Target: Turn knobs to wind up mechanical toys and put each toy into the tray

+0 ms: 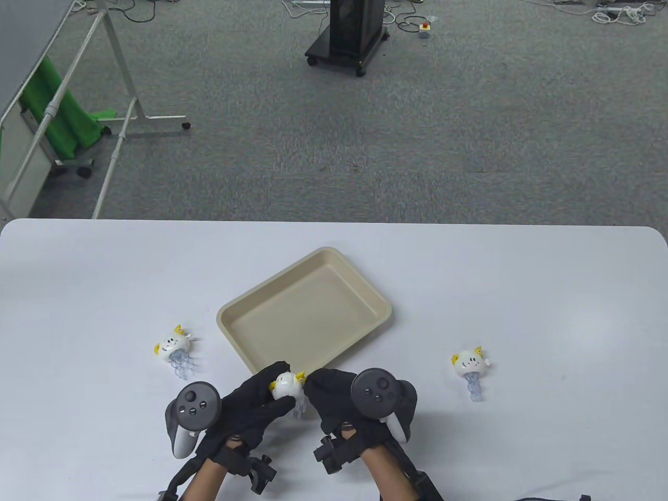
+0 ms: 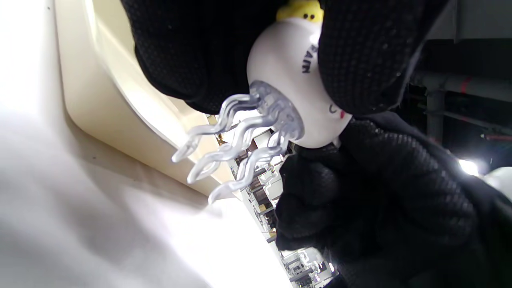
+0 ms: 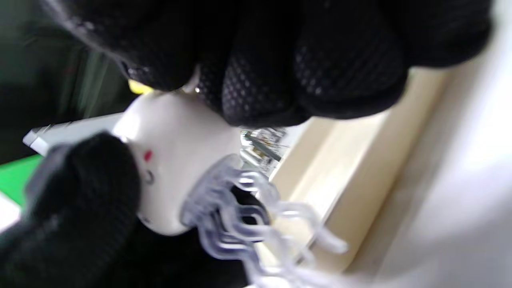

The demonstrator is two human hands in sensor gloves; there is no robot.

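both hands grip one toy beside the seemingly bare tray.

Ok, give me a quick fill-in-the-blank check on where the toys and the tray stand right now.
1. The number of toys lying in the tray is ____.
2. The left hand and right hand together hold ____ toy.
3. The held toy has clear wavy legs and a ____ body.
4. Toys lying loose on the table number ____.

Missing words: zero; one; white; two
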